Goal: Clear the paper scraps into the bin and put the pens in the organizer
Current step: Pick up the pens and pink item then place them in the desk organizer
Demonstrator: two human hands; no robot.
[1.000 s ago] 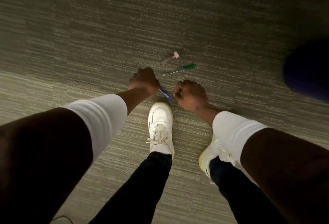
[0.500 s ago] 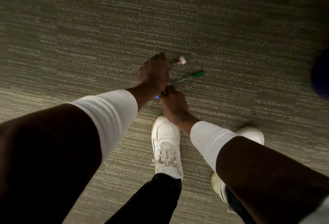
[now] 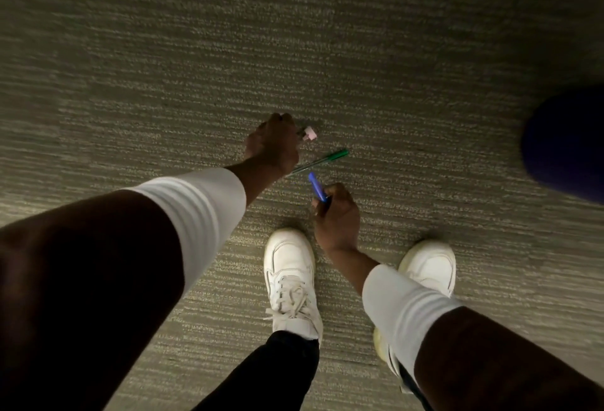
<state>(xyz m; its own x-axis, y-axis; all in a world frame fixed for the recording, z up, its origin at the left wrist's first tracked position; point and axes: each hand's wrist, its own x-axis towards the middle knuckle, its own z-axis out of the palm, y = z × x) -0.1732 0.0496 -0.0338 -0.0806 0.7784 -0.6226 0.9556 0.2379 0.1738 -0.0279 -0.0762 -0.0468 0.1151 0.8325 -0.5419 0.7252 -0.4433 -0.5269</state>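
I am bent over a grey-green carpet. My right hand (image 3: 336, 218) is closed around a blue pen (image 3: 316, 186), whose capped end sticks up out of the fist. My left hand (image 3: 274, 144) is down on the floor over the near end of a pink-capped pen (image 3: 309, 133); only the pink cap shows beyond the fingers, and the grip itself is hidden. A green pen (image 3: 322, 159) lies on the carpet between the two hands, its clear barrel running under my left wrist. No paper scraps, bin or organizer are in view.
My two white sneakers (image 3: 291, 280) (image 3: 428, 267) stand just below the hands. A dark blue rounded object (image 3: 565, 146) sits at the right edge. Carpet fills the remaining view.
The blue pen passed from my left hand to my right, which pulled back with it. My left hand reached forward onto the pink-capped pen.
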